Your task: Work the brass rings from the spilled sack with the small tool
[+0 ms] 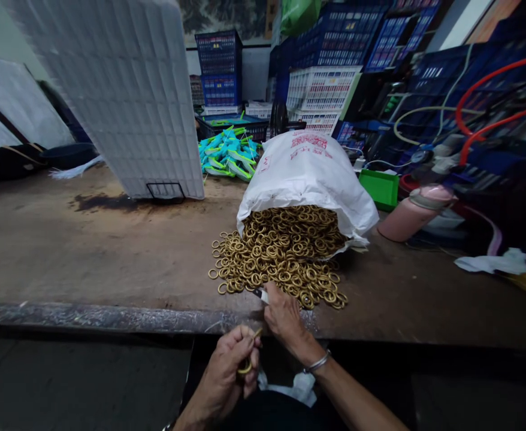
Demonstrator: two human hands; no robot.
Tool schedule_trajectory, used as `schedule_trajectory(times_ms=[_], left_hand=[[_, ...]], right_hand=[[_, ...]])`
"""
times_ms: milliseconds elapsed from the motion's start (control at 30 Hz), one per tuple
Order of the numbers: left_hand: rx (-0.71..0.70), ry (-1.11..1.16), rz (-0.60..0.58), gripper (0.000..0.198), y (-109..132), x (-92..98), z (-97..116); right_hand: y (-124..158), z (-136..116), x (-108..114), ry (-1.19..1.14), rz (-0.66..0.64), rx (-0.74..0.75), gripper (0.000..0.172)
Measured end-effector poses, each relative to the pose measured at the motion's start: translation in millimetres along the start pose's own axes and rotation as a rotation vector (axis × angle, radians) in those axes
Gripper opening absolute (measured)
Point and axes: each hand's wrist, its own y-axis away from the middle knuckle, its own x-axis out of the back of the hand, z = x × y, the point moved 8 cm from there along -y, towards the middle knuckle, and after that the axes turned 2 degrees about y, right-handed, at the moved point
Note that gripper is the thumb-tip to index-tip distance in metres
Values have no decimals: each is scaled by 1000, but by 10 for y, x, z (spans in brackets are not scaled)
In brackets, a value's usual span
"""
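Just off the table's front edge, my left hand is closed on brass-coloured rings; one ring shows below the fingers and the edge of another sticks out by the thumb. My right hand reaches over the table edge, its fingers closed around a small knife-like tool with a dark end and a pale part. The end of that tool is at the near side of a heap of brass-coloured rings. These rings spill from the mouth of a white woven sack lying on its side.
On the wooden table, a tall white ribbed panel stands left of the sack. Behind are turquoise and lime plastic pieces and stacked crates. A pink bottle, a green tray and red hoses are at right.
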Motion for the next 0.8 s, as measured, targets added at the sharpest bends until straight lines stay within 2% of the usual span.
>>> schedule_trajectory(times_ms=[133,233,467,667,800], left_hand=[[25,84,79,26,-58,111,-10],[22,82,111,26,-80,178,25],[53,185,21,16,-89,168,45],[59,232,30,16,-131,172,49],[-8,152,46,20,-210,142,142]], right_hand=[[-105,-5,-21,10,88,25,28],[-153,-56,-51,59,79,20,26],[-198,-99,-33,97,61,-10,26],[-210,32,5,-150,109,11,30],[-156,105,144,-493,147,26,14]])
